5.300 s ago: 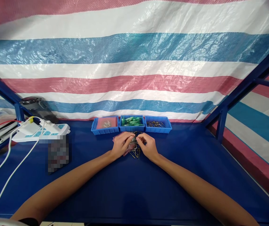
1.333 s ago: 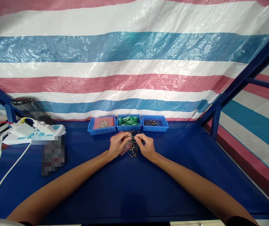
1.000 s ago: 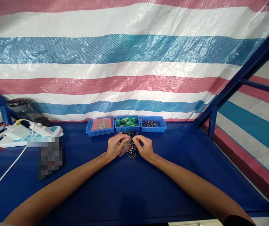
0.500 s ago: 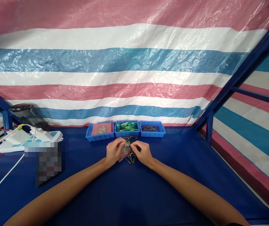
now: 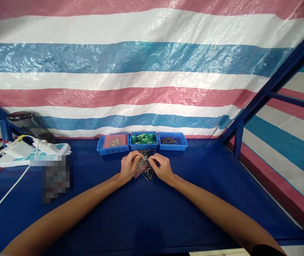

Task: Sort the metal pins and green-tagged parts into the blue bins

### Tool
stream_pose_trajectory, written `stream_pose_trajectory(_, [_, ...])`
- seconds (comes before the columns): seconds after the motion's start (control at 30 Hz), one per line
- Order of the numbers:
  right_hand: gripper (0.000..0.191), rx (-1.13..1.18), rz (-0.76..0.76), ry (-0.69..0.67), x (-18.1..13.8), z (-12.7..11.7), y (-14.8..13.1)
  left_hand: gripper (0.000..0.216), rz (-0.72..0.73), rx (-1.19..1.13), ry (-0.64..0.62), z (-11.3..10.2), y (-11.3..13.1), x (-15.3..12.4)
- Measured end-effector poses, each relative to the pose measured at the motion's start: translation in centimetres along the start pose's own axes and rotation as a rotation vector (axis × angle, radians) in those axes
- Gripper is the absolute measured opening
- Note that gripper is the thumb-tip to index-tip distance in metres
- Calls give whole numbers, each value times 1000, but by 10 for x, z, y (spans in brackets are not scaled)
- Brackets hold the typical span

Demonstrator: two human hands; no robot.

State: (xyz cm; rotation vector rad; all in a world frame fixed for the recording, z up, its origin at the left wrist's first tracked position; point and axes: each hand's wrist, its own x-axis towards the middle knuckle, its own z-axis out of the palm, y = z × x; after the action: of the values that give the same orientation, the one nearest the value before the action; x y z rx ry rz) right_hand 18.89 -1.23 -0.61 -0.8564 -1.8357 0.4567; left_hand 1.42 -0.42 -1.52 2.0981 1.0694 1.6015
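Both my hands rest on the blue table over a small heap of thin metal pins (image 5: pixel 148 173) and a pinkish plastic bag (image 5: pixel 139 170). My left hand (image 5: pixel 128 166) is curled with its fingertips pinched at the bag's top edge. My right hand (image 5: pixel 162 167) is curled too, its fingertips pinched among the pins; what it grips is too small to make out. Behind the heap stand three blue trays: the left tray (image 5: pixel 112 148) holds pink bags, the middle tray (image 5: pixel 144 145) green parts, the right tray (image 5: pixel 173 145) dark pins.
A white power strip (image 5: pixel 32 155) with white cables lies at the left, a blurred dark object (image 5: pixel 55 177) in front of it. A black-lidded container (image 5: pixel 25 121) stands behind. A striped tarp (image 5: pixel 141 71) backs the table; blue frame posts (image 5: pixel 237 142) rise at the right.
My hands have stayed over the pin heap, with only small finger movements. The head camera has shifted, tilting down and then back up.
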Motion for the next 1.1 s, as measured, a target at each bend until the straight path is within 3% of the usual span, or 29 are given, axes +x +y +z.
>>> stream_pose_trajectory(0.27, [16, 0, -7, 9, -1, 1, 2, 20, 113, 122, -52, -4, 3, 5])
stream_pose_trajectory(0.47, [19, 19, -5, 22, 0, 1, 2, 17, 66, 96, 0, -2, -1, 5])
stream_pose_trajectory(0.77, [19, 3, -47, -25, -3, 3, 7, 20, 67, 70, -37, 2, 0, 5])
stream_pose_trajectory(1.1, [19, 27, 17, -33, 0, 0, 2, 23, 58, 63, -90, 2, -2, 6])
